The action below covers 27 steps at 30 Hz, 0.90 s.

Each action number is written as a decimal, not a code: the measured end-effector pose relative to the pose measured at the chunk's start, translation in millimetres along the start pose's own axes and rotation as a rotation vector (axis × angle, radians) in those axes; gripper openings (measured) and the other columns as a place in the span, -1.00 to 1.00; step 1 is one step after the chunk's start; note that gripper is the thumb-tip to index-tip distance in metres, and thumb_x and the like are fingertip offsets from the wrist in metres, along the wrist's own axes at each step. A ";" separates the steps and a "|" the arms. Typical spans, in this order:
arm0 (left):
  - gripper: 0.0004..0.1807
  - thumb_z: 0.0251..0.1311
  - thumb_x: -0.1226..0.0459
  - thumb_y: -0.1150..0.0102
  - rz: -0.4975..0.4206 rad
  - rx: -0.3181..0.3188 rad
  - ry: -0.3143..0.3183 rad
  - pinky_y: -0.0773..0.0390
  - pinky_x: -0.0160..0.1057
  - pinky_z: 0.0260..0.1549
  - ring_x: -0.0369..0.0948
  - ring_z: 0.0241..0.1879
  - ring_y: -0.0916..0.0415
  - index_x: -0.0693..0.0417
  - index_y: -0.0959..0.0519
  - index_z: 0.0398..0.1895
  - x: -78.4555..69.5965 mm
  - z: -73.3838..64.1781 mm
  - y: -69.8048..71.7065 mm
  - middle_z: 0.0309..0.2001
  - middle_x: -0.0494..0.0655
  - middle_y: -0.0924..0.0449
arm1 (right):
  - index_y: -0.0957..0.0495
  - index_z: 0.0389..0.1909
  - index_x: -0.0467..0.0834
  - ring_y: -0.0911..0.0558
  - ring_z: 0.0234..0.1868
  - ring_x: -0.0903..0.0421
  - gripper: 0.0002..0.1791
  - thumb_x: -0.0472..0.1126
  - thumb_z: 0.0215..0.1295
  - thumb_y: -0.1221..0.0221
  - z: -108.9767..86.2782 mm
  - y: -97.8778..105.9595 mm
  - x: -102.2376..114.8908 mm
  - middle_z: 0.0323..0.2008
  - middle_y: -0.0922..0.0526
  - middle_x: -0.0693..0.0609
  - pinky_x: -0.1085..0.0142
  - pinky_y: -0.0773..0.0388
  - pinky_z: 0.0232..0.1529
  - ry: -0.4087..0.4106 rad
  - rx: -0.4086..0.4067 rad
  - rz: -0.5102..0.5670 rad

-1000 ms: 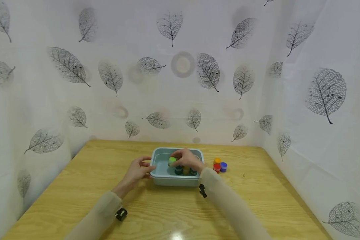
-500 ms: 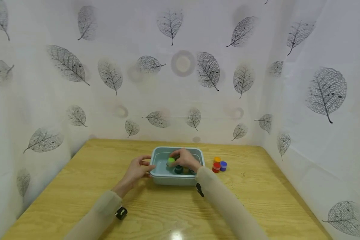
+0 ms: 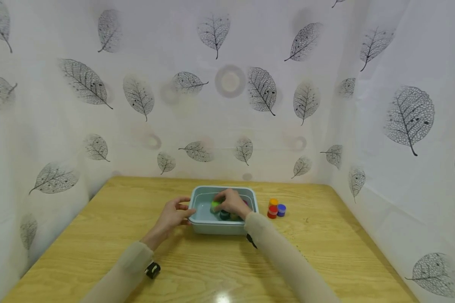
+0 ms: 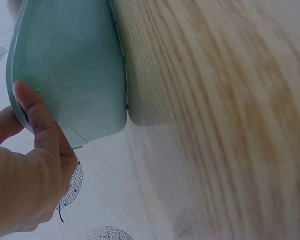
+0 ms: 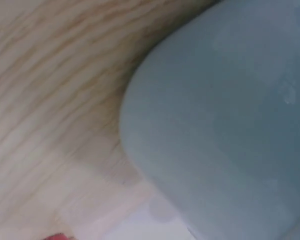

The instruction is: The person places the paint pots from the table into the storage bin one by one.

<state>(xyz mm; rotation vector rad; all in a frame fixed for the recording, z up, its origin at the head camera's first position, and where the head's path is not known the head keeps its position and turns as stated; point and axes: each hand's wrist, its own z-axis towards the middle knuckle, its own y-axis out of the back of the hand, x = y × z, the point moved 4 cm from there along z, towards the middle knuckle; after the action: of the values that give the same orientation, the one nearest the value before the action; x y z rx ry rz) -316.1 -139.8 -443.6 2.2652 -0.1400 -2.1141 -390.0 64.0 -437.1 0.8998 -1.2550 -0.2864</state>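
Note:
A pale blue-green plastic bin point(image 3: 218, 229) stands near the back of the wooden table. My left hand point(image 3: 174, 213) pinches its left end at the rim; in the left wrist view the thumb and fingers lie on either side of the bin's edge point(image 4: 11, 60). My right hand point(image 3: 233, 203) reaches inside and holds a small jar with a bright green lid point(image 3: 215, 205) by its fingertips. Beneath that hand sits a dark green jar point(image 3: 224, 215), and a bit of magenta point(image 3: 245, 202) shows behind the wrist. The hand hides other contents. From the right wrist, only the bin's outer wall point(image 5: 205, 125) fills the view.
Right of the bin, an orange jar point(image 3: 274, 202), a red jar point(image 3: 272, 212) and a blue-purple jar point(image 3: 281, 210) are grouped on the wooden table point(image 3: 326, 252). Leaf-patterned white curtains point(image 3: 227, 126) enclose the table at the back and sides.
My right hand has shifted slightly left and lower inside the bin with the green-lidded jar. Its forearm has swung left too. My left hand keeps its place at the rim.

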 end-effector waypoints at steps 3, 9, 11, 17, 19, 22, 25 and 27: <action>-0.44 0.21 0.45 -0.25 -0.002 -0.002 0.000 -0.71 -0.22 -0.43 -0.18 -0.43 -0.58 0.27 -0.36 0.29 0.1 0.3 0.1 -0.13 0.14 -0.44 | -0.68 -0.05 -0.21 -0.64 -0.02 0.02 -0.61 -0.27 0.04 -0.42 -0.2 -0.2 1.9 -0.06 -0.72 -0.08 0.17 -0.60 0.07 0.008 -0.014 -0.013; -0.45 0.21 0.43 -0.26 0.004 -0.009 0.003 -0.72 -0.20 -0.42 -0.17 -0.42 -0.58 0.27 -0.37 0.28 1.5 1.3 0.3 -0.12 0.15 -0.45 | -0.68 -0.05 -0.20 -0.62 0.03 -0.02 -0.64 -0.28 0.07 -0.40 -0.8 0.5 2.0 -0.06 -0.72 -0.08 0.14 -0.59 0.11 -0.005 -0.023 -0.017; -0.45 0.21 0.43 -0.27 0.007 -0.011 0.006 -0.72 -0.20 -0.42 -0.16 -0.42 -0.59 0.27 -0.37 0.28 1.8 1.6 0.2 -0.12 0.16 -0.44 | -0.68 -0.05 -0.19 -0.61 0.04 -0.02 -0.64 -0.28 0.08 -0.40 -0.9 0.5 0.7 -0.05 -0.71 -0.07 0.14 -0.59 0.12 -0.015 -0.024 -0.014; -0.45 0.21 0.44 -0.26 0.007 -0.014 0.008 -0.71 -0.23 -0.44 -0.14 -0.40 -0.60 0.26 -0.38 0.27 2.8 1.9 -0.7 -0.13 0.15 -0.46 | -0.68 -0.06 -0.19 -0.61 0.06 -0.02 -0.64 -0.29 0.06 -0.41 -1.8 2.1 -1.0 -0.05 -0.72 -0.07 0.13 -0.58 0.14 -0.008 -0.040 -0.009; -0.45 0.21 0.44 -0.26 0.002 -0.013 0.010 -0.70 -0.25 -0.45 -0.13 -0.39 -0.60 0.27 -0.38 0.28 2.6 1.6 -1.0 -0.13 0.15 -0.46 | -0.68 -0.06 -0.20 -0.61 0.06 -0.02 -0.63 -0.30 0.05 -0.41 -1.9 2.6 -0.8 -0.05 -0.72 -0.08 0.14 -0.58 0.13 -0.003 -0.040 -0.008; -0.45 0.21 0.44 -0.25 -0.001 -0.011 0.012 -0.69 -0.27 -0.46 -0.13 -0.39 -0.60 0.27 -0.37 0.28 1.9 1.0 -1.4 -0.14 0.15 -0.47 | -0.68 -0.05 -0.21 -0.61 0.05 -0.02 -0.62 -0.28 0.05 -0.42 -2.0 2.7 -0.4 -0.05 -0.72 -0.08 0.15 -0.59 0.11 -0.003 -0.038 -0.004; -0.45 0.22 0.44 -0.25 0.001 -0.011 0.013 -0.70 -0.26 -0.46 -0.14 -0.40 -0.60 0.28 -0.37 0.28 1.0 0.4 -1.5 -0.14 0.16 -0.47 | -0.68 -0.05 -0.22 -0.61 0.05 -0.02 -0.62 -0.27 0.05 -0.43 -1.7 2.6 0.1 -0.05 -0.72 -0.09 0.16 -0.60 0.10 -0.005 -0.043 -0.001; -0.45 0.22 0.44 -0.25 0.005 -0.012 0.016 -0.70 -0.26 -0.45 -0.15 -0.41 -0.60 0.28 -0.37 0.28 0.9 0.1 -1.2 -0.13 0.17 -0.47 | -0.68 -0.05 -0.22 -0.61 0.05 -0.02 -0.62 -0.28 0.06 -0.42 -1.6 2.3 0.3 -0.05 -0.71 -0.10 0.17 -0.60 0.09 -0.009 -0.045 0.000</action>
<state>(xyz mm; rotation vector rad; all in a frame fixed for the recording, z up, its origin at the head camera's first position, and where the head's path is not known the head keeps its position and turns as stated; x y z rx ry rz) -316.2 -138.7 -444.6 2.2729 -0.1320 -2.0883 -389.1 65.9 -435.2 0.8613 -1.2522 -0.3181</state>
